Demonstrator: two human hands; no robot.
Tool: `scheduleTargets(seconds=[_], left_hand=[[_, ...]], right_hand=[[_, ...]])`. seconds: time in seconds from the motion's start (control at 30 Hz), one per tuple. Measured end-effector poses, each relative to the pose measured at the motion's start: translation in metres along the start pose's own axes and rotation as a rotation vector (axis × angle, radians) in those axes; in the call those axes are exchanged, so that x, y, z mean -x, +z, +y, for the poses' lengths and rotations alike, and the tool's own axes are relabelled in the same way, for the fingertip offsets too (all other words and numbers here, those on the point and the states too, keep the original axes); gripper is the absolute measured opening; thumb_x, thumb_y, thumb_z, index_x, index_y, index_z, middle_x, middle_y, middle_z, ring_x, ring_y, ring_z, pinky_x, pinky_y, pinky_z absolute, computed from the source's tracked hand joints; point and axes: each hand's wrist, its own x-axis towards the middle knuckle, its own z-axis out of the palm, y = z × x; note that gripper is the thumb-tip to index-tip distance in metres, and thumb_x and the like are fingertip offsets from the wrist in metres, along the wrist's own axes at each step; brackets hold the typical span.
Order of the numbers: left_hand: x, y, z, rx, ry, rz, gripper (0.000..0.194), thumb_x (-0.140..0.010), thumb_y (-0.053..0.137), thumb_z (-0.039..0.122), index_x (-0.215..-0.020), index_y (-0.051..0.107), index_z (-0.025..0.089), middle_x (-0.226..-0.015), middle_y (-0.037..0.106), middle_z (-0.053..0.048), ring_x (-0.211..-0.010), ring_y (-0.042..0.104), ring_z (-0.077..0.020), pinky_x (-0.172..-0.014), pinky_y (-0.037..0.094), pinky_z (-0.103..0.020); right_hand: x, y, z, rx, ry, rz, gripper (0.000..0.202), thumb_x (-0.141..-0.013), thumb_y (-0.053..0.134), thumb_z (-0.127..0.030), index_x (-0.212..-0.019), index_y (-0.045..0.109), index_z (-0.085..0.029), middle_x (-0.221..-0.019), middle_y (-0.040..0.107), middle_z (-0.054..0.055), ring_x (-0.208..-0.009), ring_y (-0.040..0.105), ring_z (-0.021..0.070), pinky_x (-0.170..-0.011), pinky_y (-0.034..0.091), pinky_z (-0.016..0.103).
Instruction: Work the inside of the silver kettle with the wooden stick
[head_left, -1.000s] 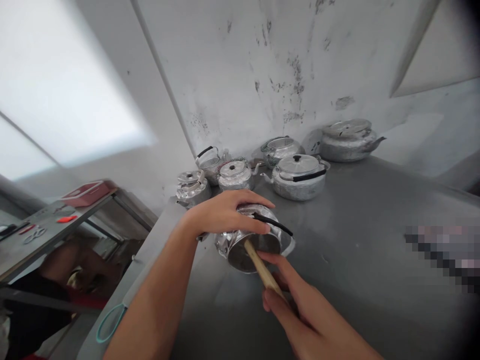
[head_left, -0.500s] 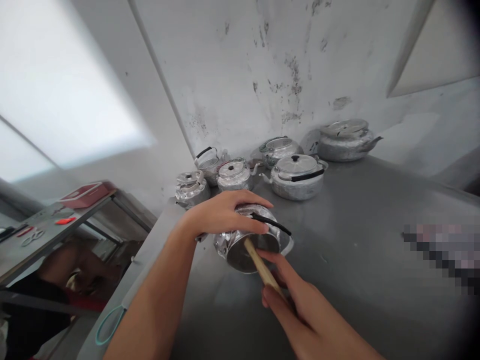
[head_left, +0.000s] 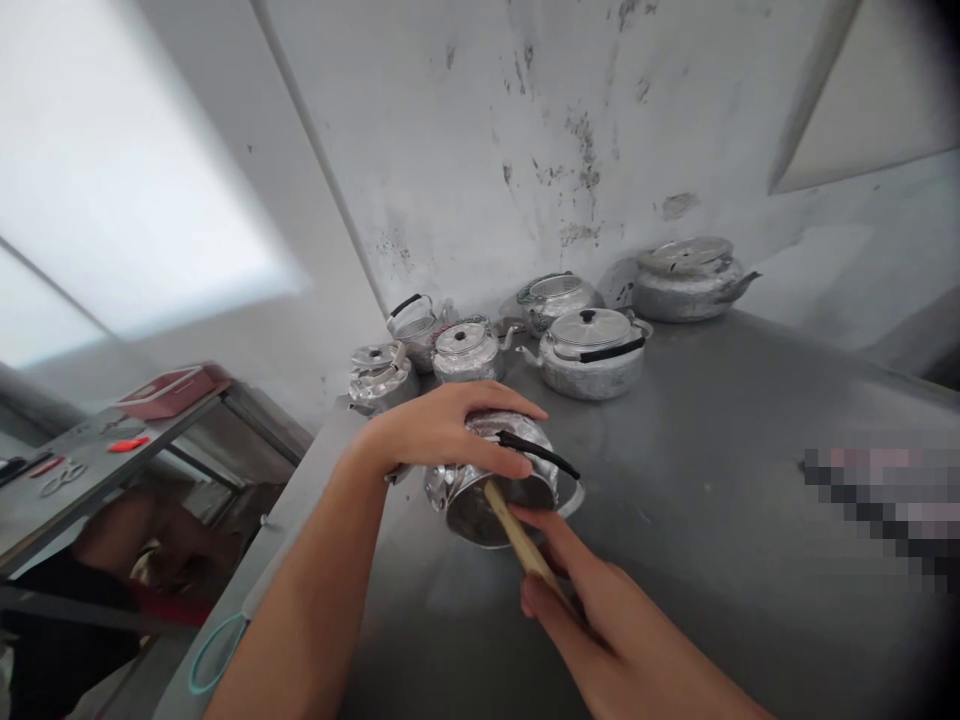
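So, we are clasping a shiny kettle with our left hand, its open mouth tilting toward us over the grey table; our right hand is gripping a wooden stick reaching inside, while other kettles are standing beyond.

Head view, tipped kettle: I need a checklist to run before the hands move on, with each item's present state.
1. Left hand on the tipped kettle: ok, thumb and fingers spread over its side.
2. Right hand gripping the wooden stick: ok, fingers wrapped around it.
3. Stick reaching into the kettle's opening: ok.
4. Stick's far end visible: not ok, hidden inside.
5. Kettle's underside firmly on the table: cannot tell.
6. Black-knobbed kettle standing apart from the tipped one: ok.
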Motion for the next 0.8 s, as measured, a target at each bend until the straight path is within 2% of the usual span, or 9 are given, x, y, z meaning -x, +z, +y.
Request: scheduleTargets(seconds=[0.1,0.33,0.43,0.63,0.73,0.8], left_hand=[[0.0001,0.0002,0.0002,-0.001,0.002,0.000,0.056,-0.085,0.073,0.055,-0.137,0.065,0.035,-0.150,0.055,-0.001,-0.136,0.052,-0.0294,-0.108,0.045,-0.034],[0.0012,-0.0003,0.0016,0.008,-0.014,0.002,0.054,-0.089,0.068,0.058,-0.137,0.065,0.035,-0.150,0.055,0.000,-0.136,0.052,-0.0286,-0.107,0.045,-0.033],[0.0010,-0.0003,0.0017,0.011,-0.017,-0.002,0.054,-0.089,0.068,0.058,-0.138,0.065,0.034,-0.151,0.055,0.000,-0.136,0.052,-0.0290,-0.108,0.045,-0.033],[0.0012,0.0006,0.0018,0.029,-0.021,0.011,0.052,-0.090,0.068,0.055,-0.137,0.065,0.034,-0.150,0.056,0.000,-0.136,0.052,-0.0286,-0.108,0.044,-0.033],[0.0013,0.0007,0.0012,0.026,-0.024,0.008,0.051,-0.091,0.068,0.055,-0.137,0.065,0.034,-0.150,0.056,0.001,-0.136,0.052,-0.0279,-0.108,0.043,-0.033],[0.0012,0.0005,0.0004,0.026,-0.026,0.009,0.051,-0.091,0.068,0.054,-0.137,0.065,0.034,-0.150,0.055,0.001,-0.136,0.052,-0.0277,-0.108,0.043,-0.033]], right_hand=[[0.0000,0.0008,0.0003,-0.012,-0.001,0.024,0.051,-0.097,0.052,-0.037,-0.146,0.058,-0.024,-0.066,0.070,0.001,-0.061,0.069,0.0236,-0.067,0.058,0.033],[0.0008,0.0037,-0.0010,-0.007,0.016,0.032,0.049,-0.100,0.047,-0.037,-0.148,0.055,-0.025,-0.064,0.064,-0.002,-0.055,0.062,0.0185,-0.061,0.053,0.029],[0.0008,0.0025,-0.0003,-0.003,-0.008,-0.007,0.051,-0.099,0.049,-0.039,-0.148,0.055,-0.026,-0.064,0.064,-0.001,-0.054,0.060,0.0196,-0.060,0.052,0.031],[-0.0009,0.0003,0.0002,-0.011,-0.010,-0.014,0.049,-0.097,0.052,-0.038,-0.144,0.059,-0.025,-0.067,0.064,0.000,-0.056,0.060,0.0190,-0.062,0.052,0.031],[-0.0041,0.0016,0.0028,-0.043,0.023,-0.050,0.052,-0.097,0.052,-0.036,-0.148,0.053,-0.026,-0.072,0.064,-0.001,-0.060,0.060,0.0181,-0.067,0.052,0.031],[-0.0069,0.0028,0.0063,-0.082,0.056,-0.071,0.054,-0.097,0.052,-0.034,-0.150,0.049,-0.028,-0.083,0.067,0.001,-0.069,0.061,0.0179,-0.074,0.051,0.031]])
